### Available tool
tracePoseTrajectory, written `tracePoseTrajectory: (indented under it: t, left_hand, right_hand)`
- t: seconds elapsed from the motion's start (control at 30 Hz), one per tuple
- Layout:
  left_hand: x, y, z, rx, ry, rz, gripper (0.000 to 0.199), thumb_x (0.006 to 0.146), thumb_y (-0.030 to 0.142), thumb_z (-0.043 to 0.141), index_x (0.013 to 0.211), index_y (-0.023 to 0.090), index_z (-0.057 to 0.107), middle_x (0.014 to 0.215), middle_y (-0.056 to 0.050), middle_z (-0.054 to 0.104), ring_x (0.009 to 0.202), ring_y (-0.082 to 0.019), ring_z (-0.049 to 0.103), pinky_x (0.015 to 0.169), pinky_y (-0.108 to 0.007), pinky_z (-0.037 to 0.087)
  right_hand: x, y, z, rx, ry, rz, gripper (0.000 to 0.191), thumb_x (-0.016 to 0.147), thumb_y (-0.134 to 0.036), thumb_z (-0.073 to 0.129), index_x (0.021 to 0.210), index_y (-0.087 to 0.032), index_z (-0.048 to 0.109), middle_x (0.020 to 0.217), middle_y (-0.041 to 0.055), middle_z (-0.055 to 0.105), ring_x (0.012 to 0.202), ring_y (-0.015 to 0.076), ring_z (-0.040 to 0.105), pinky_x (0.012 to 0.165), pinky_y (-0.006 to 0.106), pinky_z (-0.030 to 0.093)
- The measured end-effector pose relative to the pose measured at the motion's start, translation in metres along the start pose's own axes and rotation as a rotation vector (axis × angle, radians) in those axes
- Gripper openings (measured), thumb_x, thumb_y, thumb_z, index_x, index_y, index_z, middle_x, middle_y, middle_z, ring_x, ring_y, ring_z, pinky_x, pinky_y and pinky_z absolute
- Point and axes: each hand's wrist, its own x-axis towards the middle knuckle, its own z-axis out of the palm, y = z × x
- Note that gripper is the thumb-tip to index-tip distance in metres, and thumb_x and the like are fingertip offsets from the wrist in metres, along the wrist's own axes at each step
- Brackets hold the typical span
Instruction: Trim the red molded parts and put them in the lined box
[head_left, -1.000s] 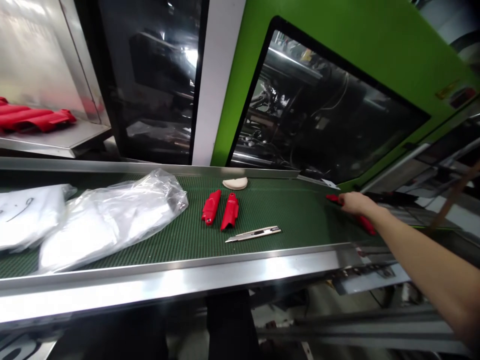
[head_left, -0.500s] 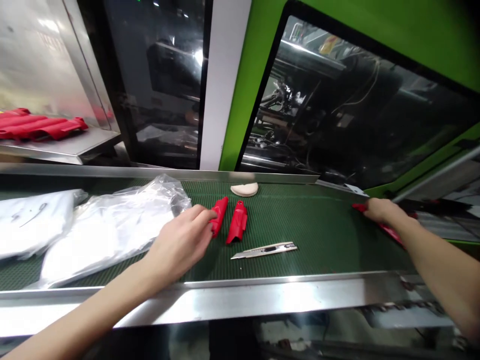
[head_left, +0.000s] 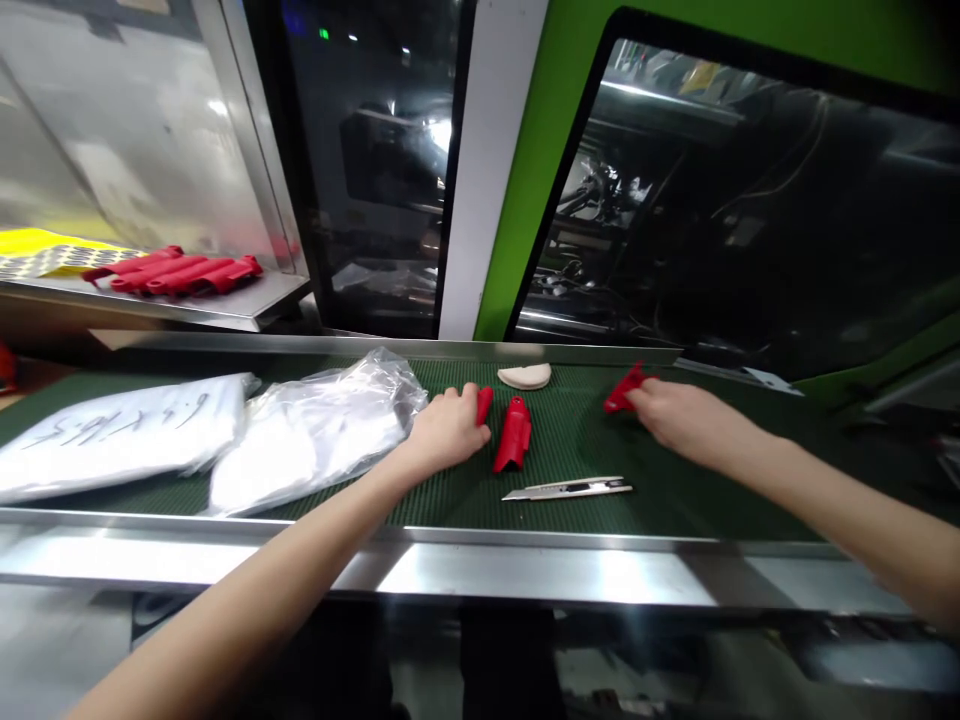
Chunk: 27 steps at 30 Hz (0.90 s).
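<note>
My left hand (head_left: 451, 430) is closed around a red plastic part (head_left: 484, 403), mostly covered by the fingers, low over the green conveyor belt (head_left: 570, 440). Just right of it another red plastic part (head_left: 514, 435) lies on the belt, touched by neither hand. My right hand (head_left: 671, 408) pinches a further red plastic part (head_left: 625, 390) near the far side of the belt. Closer to me lies a utility knife (head_left: 568, 489) with its blade end to the left. A pale half-round piece (head_left: 525, 376) rests by the far rail.
Two plastic bags of white material, a marked one (head_left: 127, 430) and a clear one (head_left: 322, 430), lie on the belt's left. Several red parts (head_left: 180, 272) sit on a metal shelf (head_left: 277, 296) beside a yellow sheet (head_left: 64, 245). A green machine (head_left: 517, 190) stands behind; a metal rail (head_left: 525, 570) edges the front.
My right hand has brought its red part leftward from the belt's right end. My left hand stays by its red part, fingers now wrapped further round it. The view has swung left.
</note>
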Motion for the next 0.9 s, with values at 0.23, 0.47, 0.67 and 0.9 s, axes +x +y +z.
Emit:
tracePoseTrajectory:
  t: [0.23,0.47,0.67,0.9]
  left_hand:
    - [-0.064,-0.011,-0.043,-0.5,0.117,-0.046,0.059,0.088,0.032,0.055,0.141,0.018,0.035,0.113,-0.011,0.057,0.087,-0.019,0.063,0.072,-0.031,0.057]
    - [-0.184,0.007,-0.063,-1.432,0.049,-0.223,0.058,0.076,0.024,0.069,0.128,0.031,0.043,0.093,0.0,0.054,0.067,-0.014,0.061,0.06,-0.03,0.054]
    - [-0.234,0.022,-0.036,-1.554,0.092,-0.387,0.028,0.075,0.024,0.067,0.097,0.019,0.05,0.09,-0.001,0.059,0.053,-0.005,0.045,0.047,-0.018,0.035]
    - [-0.267,0.038,-0.012,-1.68,-0.023,-0.51,0.028,0.093,0.044,0.048,0.095,0.017,0.052,0.057,0.002,0.051,0.044,-0.007,0.036,0.042,-0.017,0.03]
  right_hand:
    - [0.008,-0.089,-0.017,0.012,0.019,-0.197,0.011,0.094,-0.016,0.059,0.104,-0.013,0.062,0.098,0.0039,0.061,0.088,0.0153,0.06,0.074,0.031,0.054]
    - [-0.015,-0.115,-0.026,0.311,-0.03,-0.43,0.015,0.096,-0.022,0.057,0.108,-0.017,0.064,0.1,0.0028,0.064,0.091,0.0149,0.062,0.08,0.032,0.054]
    - [-0.015,-0.117,-0.034,0.513,0.109,-0.424,0.011,0.093,-0.02,0.057,0.097,-0.017,0.067,0.086,0.0001,0.065,0.073,0.0121,0.062,0.067,0.027,0.051]
    - [-0.09,-0.201,-0.082,0.83,0.463,-0.259,0.027,0.099,-0.029,0.05,0.124,-0.029,0.061,0.109,0.0013,0.061,0.09,0.013,0.063,0.07,0.024,0.05]
